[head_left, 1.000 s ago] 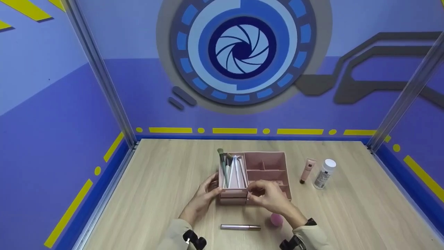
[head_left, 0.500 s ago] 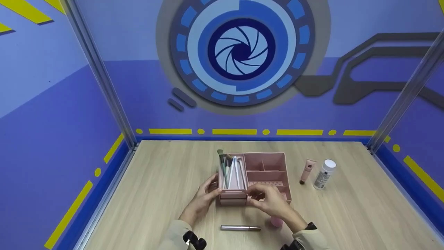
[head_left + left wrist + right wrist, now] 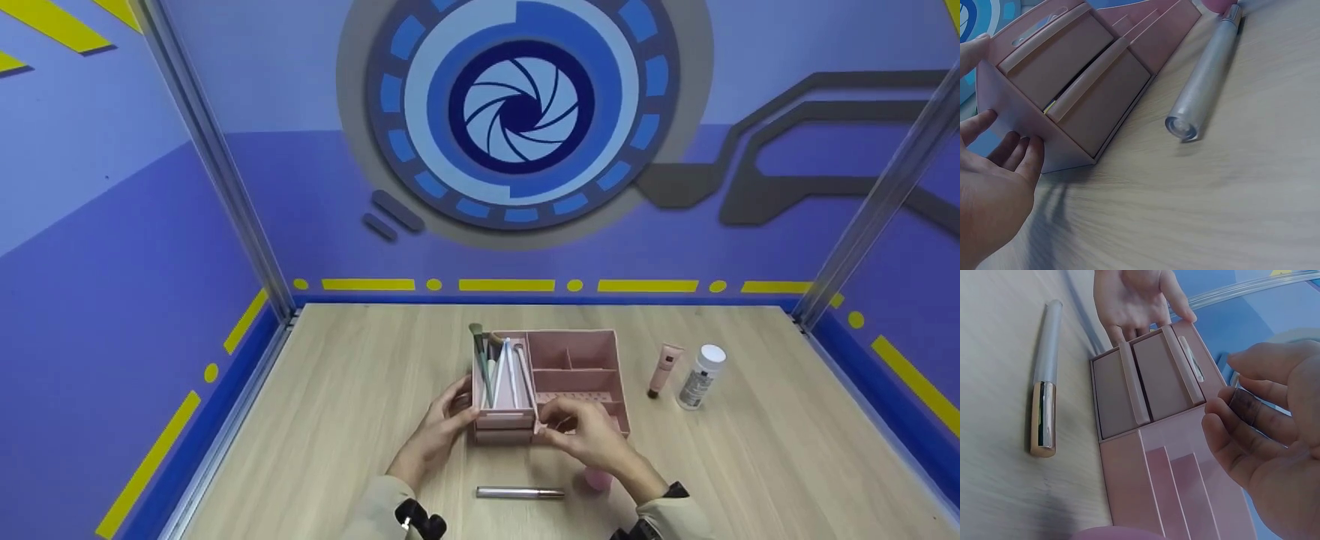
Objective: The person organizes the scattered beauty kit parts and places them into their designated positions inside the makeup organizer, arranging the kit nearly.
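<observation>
A pink desk organizer [image 3: 574, 349] stands at mid-table, with makeup brushes [image 3: 499, 371] in its left tray above two front drawers [image 3: 1165, 377]. My left hand [image 3: 439, 427] rests against its left side: in the left wrist view the fingers touch the side wall [image 3: 1019, 121], with the thumb by the upper front corner. My right hand [image 3: 589, 431], fingers bent and thumb near the index finger, is at the front end of the wall between tray and compartments. In the right wrist view the fingers hover close to the organizer; whether they pinch anything is unclear.
A silver tube with a gold cap [image 3: 519, 493] lies before the organizer. Beside it is a pink ball-shaped thing [image 3: 598, 478], partly behind the right wrist. A pink squeeze tube [image 3: 665, 370] and a white-capped bottle [image 3: 703, 377] stand to the right. Blue panels enclose the table.
My right hand has shifted very slightly toward the person at the organizer's dividing wall, covering more of the pink ball. The left hand stays at the organizer's side.
</observation>
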{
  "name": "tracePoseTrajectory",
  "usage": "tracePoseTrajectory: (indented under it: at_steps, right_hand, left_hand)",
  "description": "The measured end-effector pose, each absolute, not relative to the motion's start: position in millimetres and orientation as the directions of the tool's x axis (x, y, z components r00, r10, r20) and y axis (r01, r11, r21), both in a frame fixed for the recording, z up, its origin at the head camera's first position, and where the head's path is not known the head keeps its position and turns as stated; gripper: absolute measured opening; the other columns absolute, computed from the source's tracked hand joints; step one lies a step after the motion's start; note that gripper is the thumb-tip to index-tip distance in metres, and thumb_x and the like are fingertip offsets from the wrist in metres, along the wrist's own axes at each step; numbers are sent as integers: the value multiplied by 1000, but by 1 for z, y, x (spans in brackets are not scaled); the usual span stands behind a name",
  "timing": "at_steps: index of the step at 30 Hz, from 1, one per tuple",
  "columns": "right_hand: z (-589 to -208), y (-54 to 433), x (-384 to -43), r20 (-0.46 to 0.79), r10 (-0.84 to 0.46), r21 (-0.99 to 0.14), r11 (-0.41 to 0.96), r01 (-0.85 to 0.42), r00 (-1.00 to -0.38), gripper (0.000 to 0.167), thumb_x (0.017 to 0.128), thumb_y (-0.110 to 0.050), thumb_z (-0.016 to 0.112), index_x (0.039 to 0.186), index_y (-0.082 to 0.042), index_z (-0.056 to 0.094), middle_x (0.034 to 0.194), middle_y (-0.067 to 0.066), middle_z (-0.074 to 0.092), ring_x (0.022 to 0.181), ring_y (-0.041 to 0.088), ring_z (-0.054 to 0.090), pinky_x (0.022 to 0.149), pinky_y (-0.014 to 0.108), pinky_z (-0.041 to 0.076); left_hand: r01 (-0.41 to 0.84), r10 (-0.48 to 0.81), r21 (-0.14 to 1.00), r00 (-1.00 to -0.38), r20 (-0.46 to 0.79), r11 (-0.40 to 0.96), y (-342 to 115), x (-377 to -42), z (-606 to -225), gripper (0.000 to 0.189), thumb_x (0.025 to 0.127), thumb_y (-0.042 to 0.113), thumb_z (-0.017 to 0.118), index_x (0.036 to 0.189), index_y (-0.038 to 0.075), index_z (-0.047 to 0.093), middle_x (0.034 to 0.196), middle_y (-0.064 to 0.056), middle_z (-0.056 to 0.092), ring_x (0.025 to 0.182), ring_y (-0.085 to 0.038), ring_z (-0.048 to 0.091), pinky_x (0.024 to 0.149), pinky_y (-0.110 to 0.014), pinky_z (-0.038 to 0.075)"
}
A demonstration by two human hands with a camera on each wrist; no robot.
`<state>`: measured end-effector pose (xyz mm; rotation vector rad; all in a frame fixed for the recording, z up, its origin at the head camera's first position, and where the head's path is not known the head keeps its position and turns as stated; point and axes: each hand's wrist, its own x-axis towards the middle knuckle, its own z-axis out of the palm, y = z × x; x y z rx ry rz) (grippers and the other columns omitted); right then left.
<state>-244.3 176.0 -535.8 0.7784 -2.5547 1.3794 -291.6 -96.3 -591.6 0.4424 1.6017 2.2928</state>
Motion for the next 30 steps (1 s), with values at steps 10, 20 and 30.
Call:
tracePoseTrajectory:
  at_steps: [10,20,30]
  right_hand:
    - [-541,177,-243,330,-398,-742,451,-496,-856,16,83,-15,76,95,-5,70,86,-1,71,77,8,64,69,34,59]
    - [-549,178,-241,299,-418,-738,468,-485,-858,19,82,-18,76,97,-8,70,87,-1,71,79,8,64,71,38,59]
    - [-558,175,-238,211,-484,-742,487,-461,-849,21,83,-18,75,101,-9,70,90,2,69,79,10,63,73,40,58]
  left_hand:
    - [-93,406,941,-912,50,-324,-96,-291,-590,75,91,8,64,153,3,22,151,-20,30,132,-23,39,108,-29,40]
    - [-99,402,944,-915,38,-315,-96,-290,-590,77,90,9,64,153,3,21,151,-21,31,132,-24,39,109,-29,38]
    - [-102,400,945,-916,33,-312,-96,-290,-591,78,89,9,66,154,5,22,150,-21,34,130,-22,43,109,-30,40]
